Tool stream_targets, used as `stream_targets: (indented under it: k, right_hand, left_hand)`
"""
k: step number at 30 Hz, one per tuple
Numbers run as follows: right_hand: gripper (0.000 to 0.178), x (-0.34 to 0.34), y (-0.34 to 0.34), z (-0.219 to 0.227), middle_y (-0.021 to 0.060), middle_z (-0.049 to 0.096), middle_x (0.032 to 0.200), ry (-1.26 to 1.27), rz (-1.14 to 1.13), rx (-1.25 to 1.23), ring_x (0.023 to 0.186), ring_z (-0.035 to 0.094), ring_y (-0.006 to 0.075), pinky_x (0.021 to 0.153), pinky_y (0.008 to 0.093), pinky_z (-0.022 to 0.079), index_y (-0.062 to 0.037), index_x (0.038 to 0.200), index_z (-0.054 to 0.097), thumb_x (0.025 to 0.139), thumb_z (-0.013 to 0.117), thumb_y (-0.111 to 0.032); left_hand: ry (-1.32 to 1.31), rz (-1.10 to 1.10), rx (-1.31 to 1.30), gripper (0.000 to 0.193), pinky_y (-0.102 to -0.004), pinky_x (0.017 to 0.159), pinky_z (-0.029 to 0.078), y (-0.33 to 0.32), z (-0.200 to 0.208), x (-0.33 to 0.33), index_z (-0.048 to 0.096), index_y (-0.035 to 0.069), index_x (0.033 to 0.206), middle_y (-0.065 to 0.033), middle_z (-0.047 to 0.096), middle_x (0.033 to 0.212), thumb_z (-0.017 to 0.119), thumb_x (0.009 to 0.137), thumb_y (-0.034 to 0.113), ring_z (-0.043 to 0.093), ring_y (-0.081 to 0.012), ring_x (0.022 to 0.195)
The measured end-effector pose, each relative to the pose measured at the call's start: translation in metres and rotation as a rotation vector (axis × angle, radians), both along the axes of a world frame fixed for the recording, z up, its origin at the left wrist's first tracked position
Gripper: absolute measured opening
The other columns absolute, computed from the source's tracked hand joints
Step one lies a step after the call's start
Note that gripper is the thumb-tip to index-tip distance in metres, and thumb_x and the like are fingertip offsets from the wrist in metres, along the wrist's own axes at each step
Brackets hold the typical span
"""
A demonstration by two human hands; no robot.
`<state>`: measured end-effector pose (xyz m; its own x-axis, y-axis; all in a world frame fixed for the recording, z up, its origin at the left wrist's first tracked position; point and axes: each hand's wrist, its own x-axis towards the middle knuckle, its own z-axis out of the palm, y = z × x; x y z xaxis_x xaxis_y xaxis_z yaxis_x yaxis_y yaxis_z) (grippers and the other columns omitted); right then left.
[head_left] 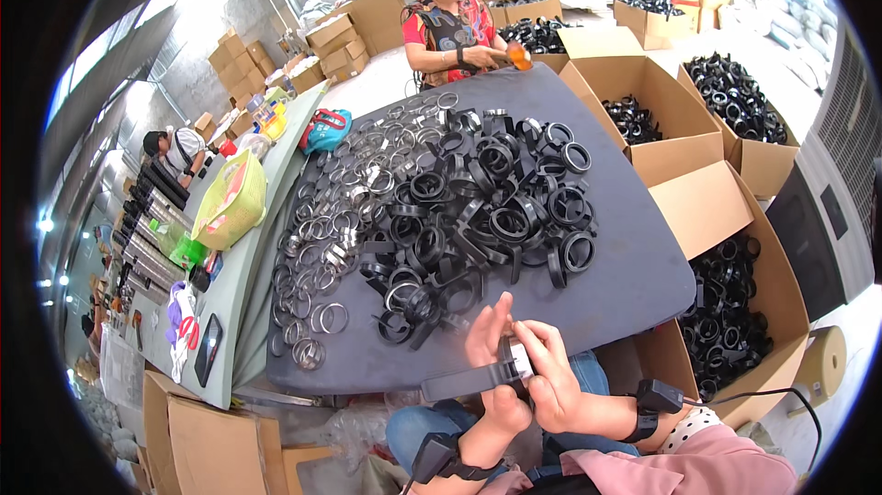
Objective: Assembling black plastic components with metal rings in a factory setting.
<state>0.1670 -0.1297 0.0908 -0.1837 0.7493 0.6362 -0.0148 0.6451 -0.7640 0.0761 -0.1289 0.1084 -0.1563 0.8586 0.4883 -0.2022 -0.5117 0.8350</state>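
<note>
Near the table's front edge, my left hand [504, 408] and my right hand [555, 383] are closed together around a black ring with a long flat handle [470, 381]. The handle points left. A bright silver band [521, 360] shows on the ring between my fingers; whether it is a separate metal ring I cannot tell. Some left fingers stretch upward behind the ring, while the right fingers press on its near side. Beyond my hands lies a heap of similar black handled rings [508, 223]. Loose silver metal rings [329, 318] spread along the heap's left side.
The dark padded table [636, 267] holds both piles. Open cardboard boxes [779, 354] of black rings stand at the right. On the left is a green table [241, 348] with a phone [209, 348], red scissors [187, 333] and a yellow-green basket [230, 201]. A person [450, 31] works across the table.
</note>
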Motion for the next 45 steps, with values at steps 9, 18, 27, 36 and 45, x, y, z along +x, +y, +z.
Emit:
stream_targets:
  k: [9, 18, 27, 36, 45]
  right_hand:
    - [0.065, 0.003, -0.01, 0.024, 0.0294, 0.039, 0.128, 0.038, 0.08, 0.19, 0.115, 0.044, 0.0417, 0.099, 0.048, 0.036, 0.0143, 0.131, 0.039, 0.099, 0.036, -0.042]
    - [0.043, 0.055, 0.054, -0.03, 0.0211, 0.046, 0.125, -0.101, -0.254, -0.076, 0.114, 0.047, 0.032, 0.1, 0.0407, 0.036, 0.0057, 0.128, 0.045, 0.096, 0.037, -0.022]
    - [0.049, 0.22, 0.257, -0.111, 0.0222, 0.048, 0.116, -0.374, -1.004, -0.299, 0.111, 0.048, 0.0373, 0.097, 0.0432, 0.039, -0.0018, 0.124, 0.05, 0.087, 0.063, -0.031]
    - [0.057, 0.142, 0.395, -0.106, 0.0171, 0.042, 0.13, -0.495, -1.135, -0.613, 0.123, 0.039, 0.0372, 0.097, 0.0564, 0.036, -0.0186, 0.126, 0.053, 0.079, 0.07, -0.046]
    - [0.056, 0.119, 0.49, -0.101, 0.0227, 0.055, 0.127, -0.374, -0.73, -0.584, 0.121, 0.05, 0.0365, 0.099, 0.0429, 0.04, -0.0042, 0.128, 0.055, 0.086, 0.063, -0.04]
  left_hand:
    - [0.03, -0.032, 0.068, 0.106, -0.0416, 0.104, 0.036, -0.032, 0.02, -0.004, 0.02, 0.004, 0.144, -0.0213, 0.028, 0.151, 0.061, 0.074, 0.072, 0.041, -0.0288, 0.13]
    - [0.257, -0.137, -0.1, 0.09, -0.0432, 0.114, 0.017, 0.039, -0.056, 0.016, 0.009, -0.004, 0.146, -0.0232, 0.018, 0.153, 0.051, 0.092, 0.053, 0.023, -0.0322, 0.141]
    - [0.752, 0.142, -0.07, 0.076, -0.0478, 0.106, 0.035, 0.07, -0.07, -0.03, 0.032, 0.002, 0.137, -0.0206, 0.023, 0.147, 0.075, 0.078, 0.022, 0.035, -0.037, 0.132]
    - [1.107, 0.172, 0.194, 0.057, -0.0487, 0.1, 0.038, 0.078, -0.098, -0.038, 0.059, 0.018, 0.123, -0.0201, 0.035, 0.138, 0.08, 0.072, 0.033, 0.039, -0.0407, 0.125]
    - [1.099, -0.009, 0.106, 0.06, -0.0492, 0.1, 0.038, 0.086, -0.101, -0.021, 0.056, 0.017, 0.128, -0.0217, 0.036, 0.138, 0.077, 0.074, 0.032, 0.041, -0.0409, 0.124]
